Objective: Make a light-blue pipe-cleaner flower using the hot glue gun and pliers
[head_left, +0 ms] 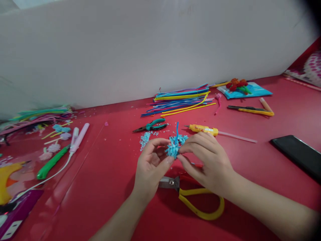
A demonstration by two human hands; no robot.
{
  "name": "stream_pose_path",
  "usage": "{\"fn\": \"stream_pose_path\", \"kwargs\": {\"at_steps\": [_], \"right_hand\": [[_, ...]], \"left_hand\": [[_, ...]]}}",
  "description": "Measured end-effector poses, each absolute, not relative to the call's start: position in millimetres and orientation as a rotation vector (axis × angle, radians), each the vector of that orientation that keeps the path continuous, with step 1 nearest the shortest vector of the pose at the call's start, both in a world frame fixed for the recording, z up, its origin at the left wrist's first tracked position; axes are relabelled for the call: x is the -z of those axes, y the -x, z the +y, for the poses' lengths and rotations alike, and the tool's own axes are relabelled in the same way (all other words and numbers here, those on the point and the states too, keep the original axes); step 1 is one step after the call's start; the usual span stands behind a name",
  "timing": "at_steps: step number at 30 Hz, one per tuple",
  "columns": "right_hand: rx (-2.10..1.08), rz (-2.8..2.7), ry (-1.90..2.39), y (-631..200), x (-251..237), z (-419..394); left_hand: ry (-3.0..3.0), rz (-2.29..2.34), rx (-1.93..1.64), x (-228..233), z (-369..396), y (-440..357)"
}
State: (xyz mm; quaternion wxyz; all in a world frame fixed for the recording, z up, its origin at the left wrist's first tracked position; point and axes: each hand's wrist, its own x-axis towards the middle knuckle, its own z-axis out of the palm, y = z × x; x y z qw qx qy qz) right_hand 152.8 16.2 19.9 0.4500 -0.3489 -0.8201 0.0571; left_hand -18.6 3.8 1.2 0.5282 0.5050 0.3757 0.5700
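Note:
Between my two hands is a light blue pipe-cleaner flower (173,149) with a darker blue stem standing up from it. My left hand (151,167) pinches its left side between thumb and fingers. From the right, the thumb and fingertips of my right hand (209,164) close on its other edge. Just behind it lies another light blue fluffy piece (184,139), partly hidden. Scissors (200,204) with yellow and red handles lie beneath my hands. Blue trimmings (144,140) are heaped beyond my left fingers.
Green-handled pliers (152,126), a yellow glue-gun-like tool (203,129) and a bundle of pipe cleaners (180,100) lie farther back. A phone (298,154) and a utility knife (248,108) are at right. At left are a pink-white curling iron (79,139) and a green-handled tool (52,162).

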Motion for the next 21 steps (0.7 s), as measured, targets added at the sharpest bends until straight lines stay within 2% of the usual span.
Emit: {"fn": "stream_pose_path", "kwargs": {"at_steps": [21], "right_hand": [[-0.113, -2.031, 0.849, -153.9, -19.0, 17.7]], "left_hand": [[-1.194, 0.896, -1.376, -1.3, 5.0, 19.2]]}}
